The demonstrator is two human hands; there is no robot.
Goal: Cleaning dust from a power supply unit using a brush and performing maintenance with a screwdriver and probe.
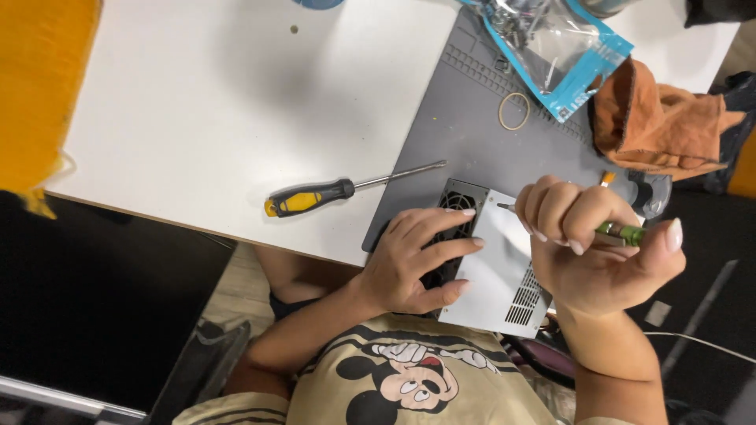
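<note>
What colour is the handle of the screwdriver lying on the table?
Yellow and black, seen in the head view.

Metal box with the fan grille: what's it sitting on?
The metal box rests on the grey work mat, overhanging the white table edge. The left hand covers the fan grille; underneath is hidden.

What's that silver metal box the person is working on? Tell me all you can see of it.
The silver box looks like sheet metal, with a black fan grille at one end and vent slots at a corner. It lies at the edge of a grey mat. The left hand rests over the fan; the right hand holds a green-handled tool above it.
</note>
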